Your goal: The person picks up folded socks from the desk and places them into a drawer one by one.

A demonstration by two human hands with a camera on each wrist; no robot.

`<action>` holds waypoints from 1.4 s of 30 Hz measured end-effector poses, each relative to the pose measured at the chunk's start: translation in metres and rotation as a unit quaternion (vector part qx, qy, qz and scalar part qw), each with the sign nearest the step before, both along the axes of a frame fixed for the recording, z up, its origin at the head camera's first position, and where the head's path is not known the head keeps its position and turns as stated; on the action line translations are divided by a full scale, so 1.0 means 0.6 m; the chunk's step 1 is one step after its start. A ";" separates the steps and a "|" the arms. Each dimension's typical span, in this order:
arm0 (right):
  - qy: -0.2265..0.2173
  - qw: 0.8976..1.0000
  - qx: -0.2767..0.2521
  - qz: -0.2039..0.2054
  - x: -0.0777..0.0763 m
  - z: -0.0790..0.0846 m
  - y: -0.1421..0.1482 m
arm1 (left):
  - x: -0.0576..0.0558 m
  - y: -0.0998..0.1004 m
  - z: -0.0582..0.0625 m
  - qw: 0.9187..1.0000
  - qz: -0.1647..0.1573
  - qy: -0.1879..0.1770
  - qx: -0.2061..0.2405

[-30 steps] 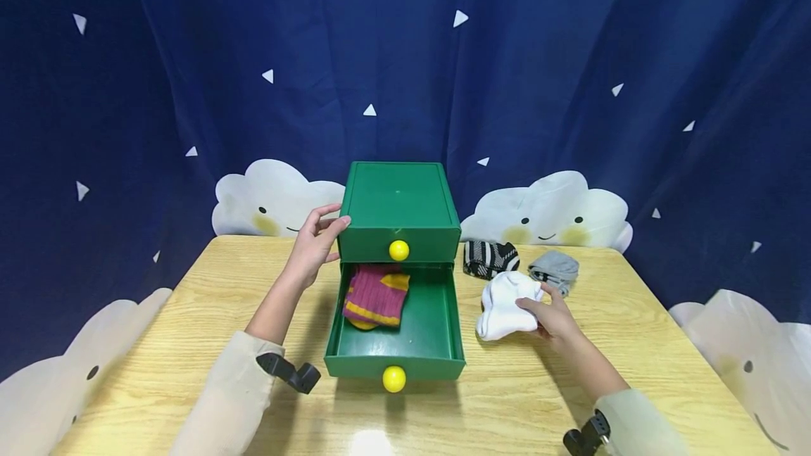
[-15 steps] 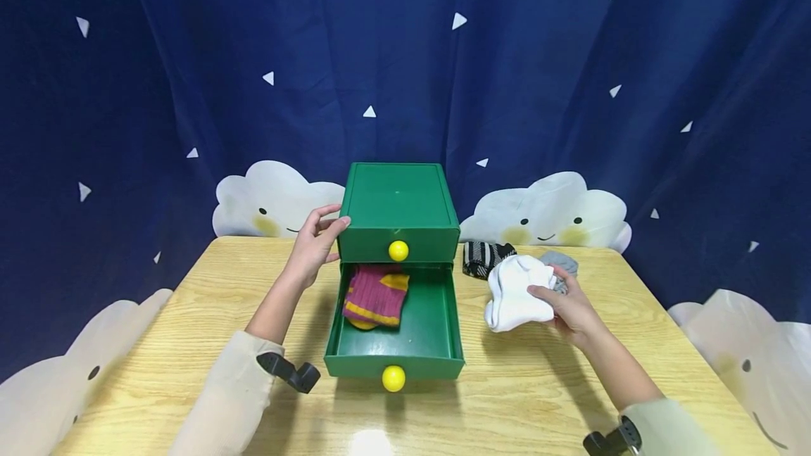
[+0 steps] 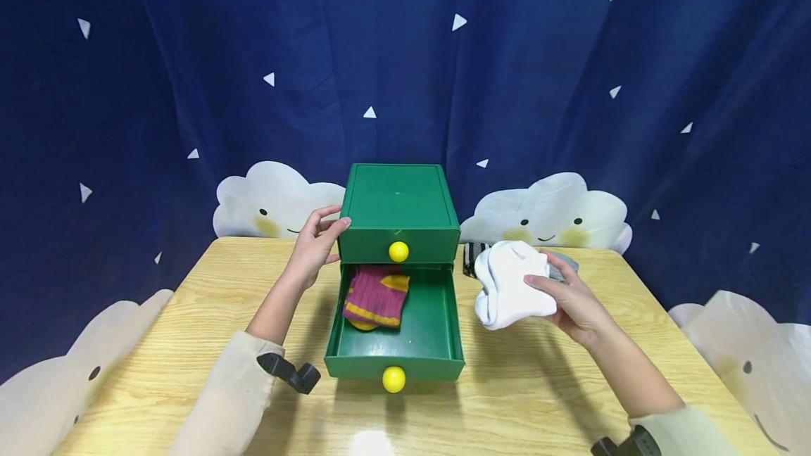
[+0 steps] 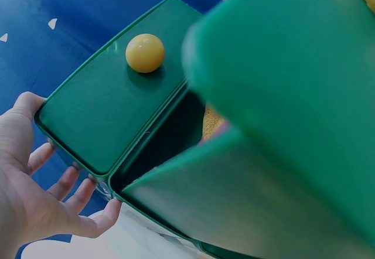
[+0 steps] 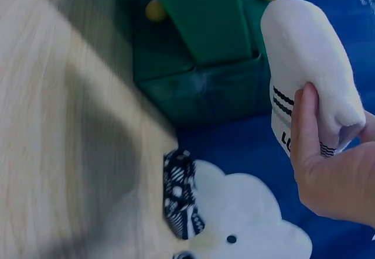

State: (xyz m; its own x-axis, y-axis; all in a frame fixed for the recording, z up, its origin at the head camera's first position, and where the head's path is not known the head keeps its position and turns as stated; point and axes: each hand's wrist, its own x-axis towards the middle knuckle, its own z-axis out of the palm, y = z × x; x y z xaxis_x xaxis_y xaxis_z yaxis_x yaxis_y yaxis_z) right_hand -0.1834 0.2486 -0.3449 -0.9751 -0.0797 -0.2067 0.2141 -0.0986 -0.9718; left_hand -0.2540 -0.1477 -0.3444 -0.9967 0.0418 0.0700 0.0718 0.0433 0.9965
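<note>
My right hand [image 3: 578,305] pinches a folded pair of white socks [image 3: 512,286] above the table, to the right of the green drawer unit [image 3: 398,195]. In the right wrist view, black stripes and part of some lettering show on the white socks [image 5: 310,54]. My left hand [image 3: 312,245] rests against the left side of the drawer unit, thumb at its front corner; in the left wrist view its relaxed fingers [image 4: 79,197] lie along that side. The lower drawer [image 3: 437,322] is pulled out, with purple and yellow socks [image 3: 378,298] in its left part.
Behind the white socks lie black-and-white patterned socks [image 3: 474,259] and grey socks [image 3: 564,266], both partly hidden. The upper drawer [image 3: 364,246] is closed; each drawer has a yellow ball knob [image 3: 393,379]. A blue curtain [image 3: 405,55] hangs behind the wooden table [image 3: 494,414].
My right hand has lifted the white socks off the table, first moving slightly right, then a little back left, now covering more of the patterned socks. My left hand has stayed in place.
</note>
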 end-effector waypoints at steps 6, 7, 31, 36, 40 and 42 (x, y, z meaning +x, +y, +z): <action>0.002 1.000 -0.016 0.023 0.016 0.018 -0.029 | 0.001 -0.001 0.001 1.000 0.001 -0.001 0.000; 0.003 1.000 -0.013 0.027 0.018 0.019 -0.034 | 0.001 -0.001 0.001 1.000 0.001 -0.001 0.001; -0.033 0.993 -0.029 0.111 0.028 0.003 -0.155 | 0.002 0.001 0.002 1.000 0.003 -0.003 0.001; -0.048 0.991 -0.035 0.117 0.022 -0.002 -0.177 | 0.003 0.002 0.003 1.000 0.001 -0.003 -0.002; -0.061 0.990 -0.046 0.121 0.016 -0.004 -0.190 | 0.002 0.001 0.002 1.000 0.001 -0.002 -0.005; -0.069 0.990 -0.045 0.118 0.014 -0.005 -0.196 | 0.002 0.001 0.002 1.000 0.002 -0.002 -0.006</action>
State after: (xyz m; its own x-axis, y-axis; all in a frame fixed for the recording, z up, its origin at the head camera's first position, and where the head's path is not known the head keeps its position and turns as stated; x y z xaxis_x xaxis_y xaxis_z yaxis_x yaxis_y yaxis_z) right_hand -0.1751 0.1312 -0.3477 -0.8902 -0.3256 -0.3187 0.3718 -0.1150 -0.9212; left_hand -0.2529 -0.1471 -0.3434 -0.9971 0.0391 0.0659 0.0680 0.0562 0.9961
